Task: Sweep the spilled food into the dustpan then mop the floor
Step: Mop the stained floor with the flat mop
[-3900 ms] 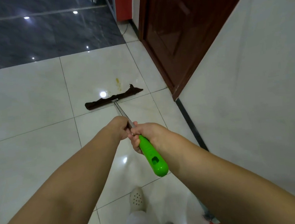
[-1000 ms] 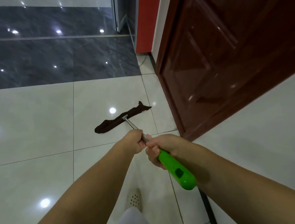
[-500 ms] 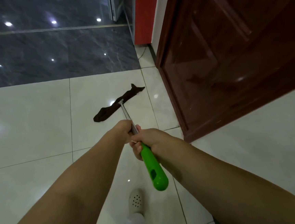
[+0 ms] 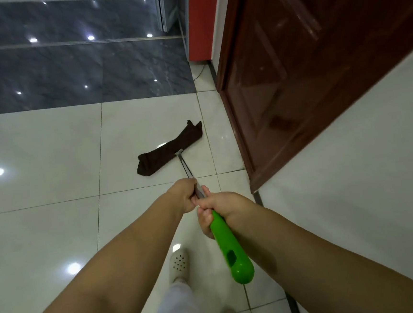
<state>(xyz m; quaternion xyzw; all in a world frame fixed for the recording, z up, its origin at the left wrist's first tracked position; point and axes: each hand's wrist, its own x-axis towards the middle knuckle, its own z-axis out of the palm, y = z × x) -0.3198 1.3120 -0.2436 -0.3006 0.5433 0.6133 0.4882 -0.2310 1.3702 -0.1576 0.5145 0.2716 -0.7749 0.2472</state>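
Both hands hold a mop in front of me. My left hand (image 4: 185,195) grips the metal pole (image 4: 187,169), and my right hand (image 4: 220,210) is closed just behind it at the top of the green handle (image 4: 231,250). The pole runs forward and down to a flat head covered with a dark brown cloth (image 4: 167,151). That cloth lies slanted on the white tiled floor (image 4: 51,170), its right end close to the door. I see no spilled food and no dustpan.
A dark red wooden door (image 4: 305,72) stands on the right, with a white wall (image 4: 363,167) nearer me. Dark grey tiles (image 4: 68,76) and a red panel (image 4: 201,19) lie ahead. My white shoes (image 4: 178,263) are below the handle.
Since 3.9 s ago I have stepped forward and the yellowish stain beyond the cloth is gone from sight. In the last second the mop head swung, its right end turning toward the door.
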